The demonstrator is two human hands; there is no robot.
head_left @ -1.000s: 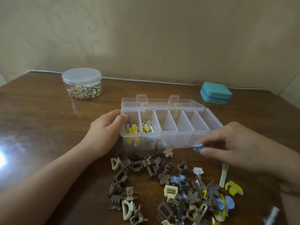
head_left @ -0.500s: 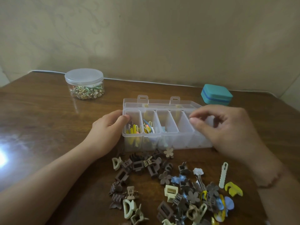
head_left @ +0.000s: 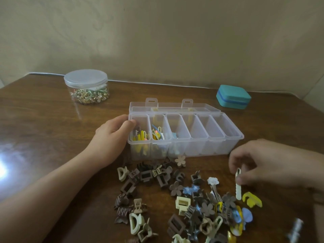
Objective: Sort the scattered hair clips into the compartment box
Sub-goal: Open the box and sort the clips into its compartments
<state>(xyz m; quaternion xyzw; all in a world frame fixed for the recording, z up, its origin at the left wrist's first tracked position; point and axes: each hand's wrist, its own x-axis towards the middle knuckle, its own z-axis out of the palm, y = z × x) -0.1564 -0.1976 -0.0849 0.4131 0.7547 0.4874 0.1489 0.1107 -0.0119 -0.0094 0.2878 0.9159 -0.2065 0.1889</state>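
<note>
Change: half a second ago the right hand [head_left: 273, 163] hovered over the box's [head_left: 226, 146] right-hand cells; it has since come down to the table in front of the box, at the right edge of the loose clips [head_left: 175, 199]. A second ago it held a small blue clip [head_left: 174, 135]; a blue piece now lies in the third cell from the left hand.

Meaning: that clip looks delivered, and the next pick seems to be starting. Most clips are still unsorted, so the task appears to be at an early stage.

Left hand [head_left: 112, 135]: curled round the box's left end, thumb hooked over the rim of the first cell, steadying it.

Right hand: fingers bent, thumb and forefinger closing on the upper part of a long white clip [head_left: 238, 188], which lies on the table just beneath it. Whether the clip is lifted yet cannot be told.

Box: open, lid tipped back, between the two hands and beyond the pile. The two cells nearest the left hand hold colourful clips; the three nearest the right hand look empty.

Loose clips: brown, cream, blue and yellow, spread between the forearms, nearer the person than the box.
</note>
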